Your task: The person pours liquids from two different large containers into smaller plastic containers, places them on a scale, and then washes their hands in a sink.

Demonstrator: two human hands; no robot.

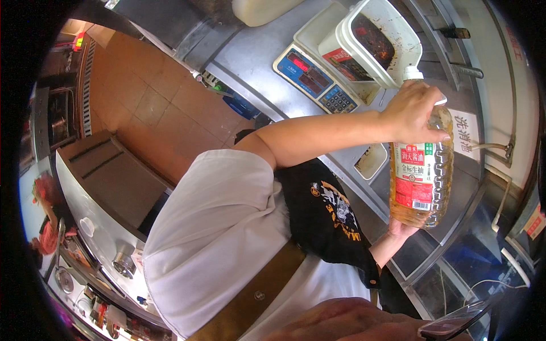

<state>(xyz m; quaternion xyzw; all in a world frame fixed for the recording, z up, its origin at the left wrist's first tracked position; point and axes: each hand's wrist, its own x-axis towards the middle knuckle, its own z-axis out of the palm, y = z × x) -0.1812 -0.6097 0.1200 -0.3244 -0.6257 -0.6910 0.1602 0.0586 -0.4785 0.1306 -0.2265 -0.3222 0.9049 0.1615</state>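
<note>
In front of me is a large clear plastic sauce bottle [420,187] with an amber tint, a white screw cap [413,73] and a red and white label bearing writing. My left hand [416,108] grips its upper part just below the cap, thumb across the front. Against the bottle's base is my right hand [402,228], partly hidden behind it. The bottle is held roughly upright above the counter. A digital scale [313,79] with a blue panel and lit red digits stands beside my left forearm. On it rest stacked white plastic tubs [345,40], dark red residue inside the top one.
A small stained white container [372,161] is on the steel counter [247,55] below my left forearm. A paper sign [465,132] with writing is behind the bottle, near pipes [507,149]. Brown floor tiles [140,98] lie to the side, bordered by a second worktop [85,204].
</note>
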